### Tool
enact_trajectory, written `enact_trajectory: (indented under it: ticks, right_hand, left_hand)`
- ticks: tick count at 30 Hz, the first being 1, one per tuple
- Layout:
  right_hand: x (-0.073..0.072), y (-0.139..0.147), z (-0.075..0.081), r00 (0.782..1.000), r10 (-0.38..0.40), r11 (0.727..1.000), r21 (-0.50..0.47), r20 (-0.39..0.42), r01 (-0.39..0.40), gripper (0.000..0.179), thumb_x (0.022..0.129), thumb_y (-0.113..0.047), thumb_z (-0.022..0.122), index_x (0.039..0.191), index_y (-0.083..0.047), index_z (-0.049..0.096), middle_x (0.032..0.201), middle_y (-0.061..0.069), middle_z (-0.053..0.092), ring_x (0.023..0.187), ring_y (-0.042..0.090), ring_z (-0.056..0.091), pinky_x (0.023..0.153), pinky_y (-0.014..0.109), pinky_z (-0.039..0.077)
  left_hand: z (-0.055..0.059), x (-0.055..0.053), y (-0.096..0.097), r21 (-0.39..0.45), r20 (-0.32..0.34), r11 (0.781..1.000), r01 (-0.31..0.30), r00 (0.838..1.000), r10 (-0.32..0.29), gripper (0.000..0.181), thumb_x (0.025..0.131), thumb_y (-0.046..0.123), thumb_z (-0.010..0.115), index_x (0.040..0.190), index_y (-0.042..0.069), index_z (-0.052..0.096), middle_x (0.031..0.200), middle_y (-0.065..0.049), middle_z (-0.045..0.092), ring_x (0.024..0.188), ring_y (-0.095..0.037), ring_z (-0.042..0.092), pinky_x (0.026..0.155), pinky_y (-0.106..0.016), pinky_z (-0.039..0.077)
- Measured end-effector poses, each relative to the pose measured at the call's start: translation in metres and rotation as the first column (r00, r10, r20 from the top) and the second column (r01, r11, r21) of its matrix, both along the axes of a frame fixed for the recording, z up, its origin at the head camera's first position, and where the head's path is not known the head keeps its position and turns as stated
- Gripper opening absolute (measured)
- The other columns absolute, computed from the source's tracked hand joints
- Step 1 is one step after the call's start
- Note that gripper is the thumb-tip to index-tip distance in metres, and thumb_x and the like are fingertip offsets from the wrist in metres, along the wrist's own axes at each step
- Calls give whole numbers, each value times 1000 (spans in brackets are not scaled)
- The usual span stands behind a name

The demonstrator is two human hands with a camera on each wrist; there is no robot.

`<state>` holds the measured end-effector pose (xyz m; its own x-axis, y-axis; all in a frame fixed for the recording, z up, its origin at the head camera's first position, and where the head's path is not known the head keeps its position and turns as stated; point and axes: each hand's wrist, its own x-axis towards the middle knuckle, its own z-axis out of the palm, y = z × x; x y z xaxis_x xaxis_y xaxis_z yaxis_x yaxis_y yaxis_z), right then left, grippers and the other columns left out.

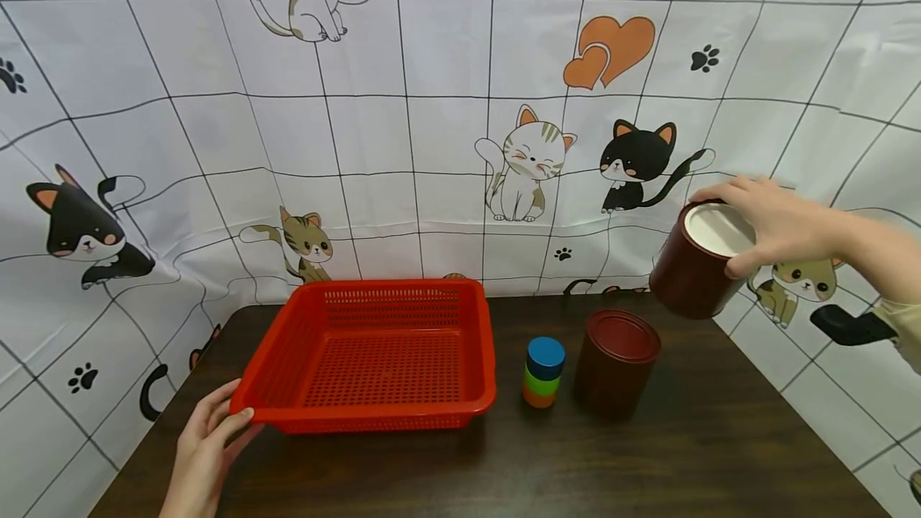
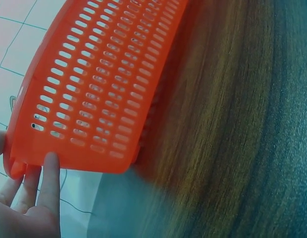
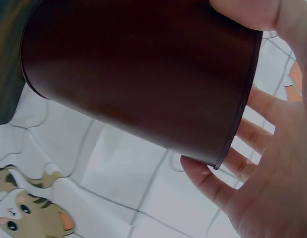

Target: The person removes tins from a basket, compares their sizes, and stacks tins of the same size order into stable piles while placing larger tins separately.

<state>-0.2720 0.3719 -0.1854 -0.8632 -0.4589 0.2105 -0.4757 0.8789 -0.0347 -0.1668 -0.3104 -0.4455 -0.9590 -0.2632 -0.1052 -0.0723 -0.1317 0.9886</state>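
Note:
My left hand (image 1: 205, 450) grips the rim of a red plastic basket (image 1: 363, 419) at its near left corner. In the left wrist view, the fingers (image 2: 51, 183) lie against the basket's slotted wall (image 2: 94, 94). Over the table's right side, my right hand (image 1: 773, 222) holds a dark red-brown canister (image 1: 687, 282) by its rim, tilted and raised off the table. Its pale end faces the head camera; I cannot tell whether that is a lining or a cover. In the right wrist view, the canister's smooth side (image 3: 138, 79) fills the upper part, with fingers around the rim.
A second dark red canister (image 1: 615, 374) with a red top stands on the dark wooden table (image 1: 504, 478). Just left of it is a small blue, green and orange stack (image 1: 543, 374). A white cat-print sheet (image 1: 446, 142) hangs behind and around the table.

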Motion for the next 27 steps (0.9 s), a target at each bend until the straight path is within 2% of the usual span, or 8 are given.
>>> enact_trajectory:
  ticks: [7, 11, 19, 27]
  right_hand:
    - [3, 13, -22, 998, -18, 999, -31, 65, 20, 90, 57, -18, 86, 138, -15, 47, 124, 12, 51, 102, 30, 45, 66, 35, 43]
    - [3, 18, -33, 996, -11, 999, -30, 91, 14, 92, 55, -19, 87, 138, -13, 47, 121, 12, 53, 100, 28, 48, 65, 34, 44]
    - [2, 21, -51, 974, -14, 996, -80, 227, 33, 92, 58, -18, 88, 139, -13, 43, 124, 15, 51, 101, 29, 51, 64, 32, 48]
    - [0, 23, -66, 969, 21, 999, -48, 245, -10, 95, 51, -20, 93, 134, -12, 47, 123, 13, 54, 102, 27, 50, 68, 32, 46]
  left_hand:
    - [0, 1, 0, -39, -28, 999, 5, 1000, -6, 52, 98, 15, 63, 142, 22, 38, 105, 20, 58, 93, 6, 63, 78, -19, 60]
    - [0, 1, -1, -42, -19, 999, 13, 1000, -14, 53, 98, 17, 63, 144, 22, 36, 105, 21, 58, 93, 6, 63, 79, -19, 60]
    - [-1, 1, -2, -33, -12, 999, 27, 1000, -28, 55, 98, 16, 62, 145, 23, 36, 105, 22, 58, 93, 7, 63, 81, -19, 60]
    - [-1, 1, -3, -34, -8, 999, 27, 1000, -27, 55, 98, 17, 62, 146, 23, 35, 106, 22, 58, 93, 7, 63, 82, -19, 60]
